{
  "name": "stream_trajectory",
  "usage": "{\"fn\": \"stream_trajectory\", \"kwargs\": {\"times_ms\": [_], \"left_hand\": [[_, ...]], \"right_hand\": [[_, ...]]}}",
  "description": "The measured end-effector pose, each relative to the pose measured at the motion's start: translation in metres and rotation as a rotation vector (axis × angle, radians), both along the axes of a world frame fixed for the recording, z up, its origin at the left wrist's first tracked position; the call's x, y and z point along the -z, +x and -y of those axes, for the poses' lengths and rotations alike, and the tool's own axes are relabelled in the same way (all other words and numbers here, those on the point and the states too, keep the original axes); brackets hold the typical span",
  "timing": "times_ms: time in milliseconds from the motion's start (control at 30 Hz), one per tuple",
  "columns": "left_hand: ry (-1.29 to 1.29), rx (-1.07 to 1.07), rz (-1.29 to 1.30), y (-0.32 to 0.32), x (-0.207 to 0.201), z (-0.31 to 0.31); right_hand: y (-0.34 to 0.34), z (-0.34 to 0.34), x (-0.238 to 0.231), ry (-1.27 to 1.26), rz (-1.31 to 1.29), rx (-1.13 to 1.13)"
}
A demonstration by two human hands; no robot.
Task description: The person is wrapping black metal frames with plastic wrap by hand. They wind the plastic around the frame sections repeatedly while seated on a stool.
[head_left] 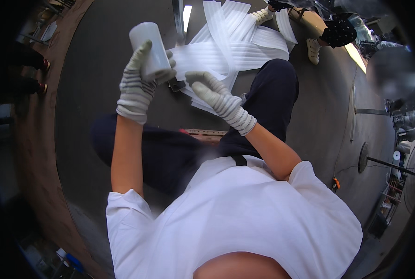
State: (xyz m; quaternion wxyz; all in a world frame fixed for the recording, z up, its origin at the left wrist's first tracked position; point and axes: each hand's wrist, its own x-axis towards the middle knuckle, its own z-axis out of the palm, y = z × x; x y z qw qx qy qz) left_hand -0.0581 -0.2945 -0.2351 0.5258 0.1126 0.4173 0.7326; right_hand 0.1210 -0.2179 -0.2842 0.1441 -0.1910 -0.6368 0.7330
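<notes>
My left hand (136, 90), in a striped grey-white knit glove, is closed round a small white roll of film (152, 49) and holds it tilted in front of me. Its fingertips show on the roll's right side. Just to the right, my right hand (220, 100) wears a matching glove. Its fingers stretch toward the roll without touching it, the thumb is a little apart, and nothing shows in it. Beneath and beyond both hands lies a heap of long white ribbed foam strips (258, 51), crossing one another. A small dark object (175, 85) sits under the roll, partly hidden.
My bent legs in dark trousers (275, 88) flank the work. A metal post (178, 21) rises behind the strips. Another person's shoe (313, 51) is at the far right. A round-based stand (364, 157) and an orange item on a cable (336, 184) are on the right floor.
</notes>
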Motion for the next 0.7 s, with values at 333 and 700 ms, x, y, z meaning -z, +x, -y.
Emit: {"fn": "stream_trajectory", "kwargs": {"times_ms": [333,700], "left_hand": [[-0.091,-0.762,0.513,-0.113,0.02,-0.008],[-0.026,-0.898,0.666,-0.174,0.033,-0.026]], "right_hand": [[-0.024,0.035,0.142,0.487,0.963,-0.995],[-0.031,0.046,0.229,0.029,0.795,-1.426]]}}
